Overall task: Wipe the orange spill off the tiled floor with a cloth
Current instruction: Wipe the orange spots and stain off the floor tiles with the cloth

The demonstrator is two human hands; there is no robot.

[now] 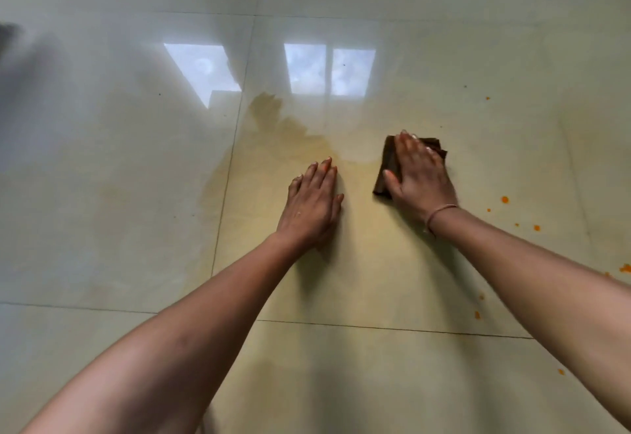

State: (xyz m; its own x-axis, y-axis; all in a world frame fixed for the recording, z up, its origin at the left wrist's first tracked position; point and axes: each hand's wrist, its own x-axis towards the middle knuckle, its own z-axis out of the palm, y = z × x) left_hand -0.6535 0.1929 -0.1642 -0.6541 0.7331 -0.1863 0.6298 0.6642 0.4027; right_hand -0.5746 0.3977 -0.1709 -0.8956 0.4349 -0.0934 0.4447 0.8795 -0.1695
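1. Spanning our view: glossy tiled floor [102, 194], wet yellowish smear [273, 119] ahead.
2. Our left hand [312, 203], fingers straight, flat on tile, likely bracing us.
3. Our right hand [420, 174], fingers flat, pressing the folded brown cloth [387, 164] onto the smear's right edge.
4. Orange droplets [504, 199], unwiped, farther right.

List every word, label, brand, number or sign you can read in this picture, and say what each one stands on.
None: no readable text appears anywhere in the picture.
The cloth under the right hand shows no label or print.
The bracelet is plain.
The floor and the left hand carry no writing.
The bright patches on the tiles are window reflections, not signs.
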